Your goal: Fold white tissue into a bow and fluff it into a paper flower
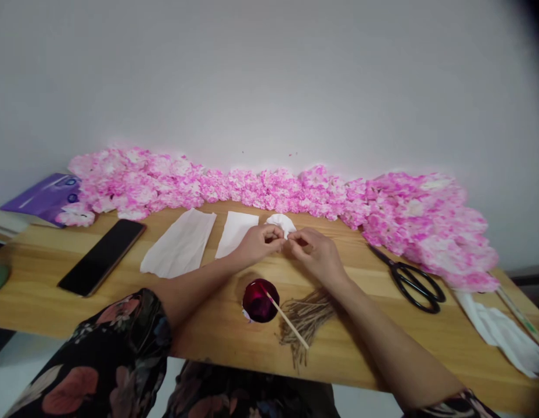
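Between my two hands is a small piece of white tissue paper [281, 221] with a rounded, gathered top edge. My left hand [263, 242] pinches it from the left, thumb and fingertips pressed together. From the other side my right hand [317, 254] pinches at its lower part; the fingers partly hide the grip. Below the hands stands a dark red cup [257, 302] of liquid with a thin wooden stick [289, 322] leaning out of it. A bundle of brown twigs [306, 319] lies beside the cup, under my right forearm.
Pink and white paper flowers [278, 188] line the back of the wooden table [226, 342] along the wall. At left are a phone [101, 258], a purple packet [43, 196] and white paper sheets [180, 244]. Black scissors [413, 283] and white tissue [502, 331] lie at right.
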Demonstrator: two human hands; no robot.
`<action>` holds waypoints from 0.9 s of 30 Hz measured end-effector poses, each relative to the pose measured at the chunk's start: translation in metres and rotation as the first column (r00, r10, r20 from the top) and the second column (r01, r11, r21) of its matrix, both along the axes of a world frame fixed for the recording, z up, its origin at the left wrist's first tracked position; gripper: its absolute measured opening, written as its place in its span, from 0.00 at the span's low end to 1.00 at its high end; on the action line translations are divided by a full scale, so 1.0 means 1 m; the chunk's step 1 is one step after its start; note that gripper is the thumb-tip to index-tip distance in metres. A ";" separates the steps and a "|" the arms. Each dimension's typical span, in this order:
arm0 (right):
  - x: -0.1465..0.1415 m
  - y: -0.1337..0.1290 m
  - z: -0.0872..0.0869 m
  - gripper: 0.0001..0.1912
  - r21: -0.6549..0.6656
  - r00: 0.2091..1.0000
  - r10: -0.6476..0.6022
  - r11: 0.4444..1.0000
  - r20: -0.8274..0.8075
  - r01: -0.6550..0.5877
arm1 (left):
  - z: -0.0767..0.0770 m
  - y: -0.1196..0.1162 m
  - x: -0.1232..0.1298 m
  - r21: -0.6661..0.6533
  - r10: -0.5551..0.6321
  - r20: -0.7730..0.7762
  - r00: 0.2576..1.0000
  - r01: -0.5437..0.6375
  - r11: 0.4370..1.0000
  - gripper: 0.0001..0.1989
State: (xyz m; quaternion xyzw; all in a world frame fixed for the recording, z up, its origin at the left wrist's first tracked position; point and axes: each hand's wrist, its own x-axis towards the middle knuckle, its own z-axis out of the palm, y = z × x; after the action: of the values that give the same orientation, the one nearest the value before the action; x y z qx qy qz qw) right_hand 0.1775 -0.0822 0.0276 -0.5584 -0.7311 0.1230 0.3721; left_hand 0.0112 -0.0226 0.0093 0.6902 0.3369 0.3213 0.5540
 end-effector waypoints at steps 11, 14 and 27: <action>0.000 0.001 0.000 0.06 -0.102 0.992 -0.067 0.993 -0.109 0.056 | -0.003 0.000 -0.001 -0.071 -0.013 0.085 0.996 0.020 0.997 0.06; 0.002 0.002 -0.003 0.06 -0.106 0.988 -0.097 0.991 -0.117 0.084 | -0.003 0.000 -0.001 -0.091 -0.026 0.092 0.995 0.034 0.995 0.06; 0.026 -0.002 0.022 0.14 0.161 0.941 -0.280 0.937 -0.189 0.310 | -0.006 0.001 -0.001 -0.122 -0.034 0.138 0.990 0.051 0.991 0.08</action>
State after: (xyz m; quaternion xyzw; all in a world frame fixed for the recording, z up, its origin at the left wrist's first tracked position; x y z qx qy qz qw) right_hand 0.2033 -0.0846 0.0499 -0.6124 -0.6142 0.0413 0.4961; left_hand 0.0101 -0.0211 0.0033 0.6376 0.3030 0.3338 0.6247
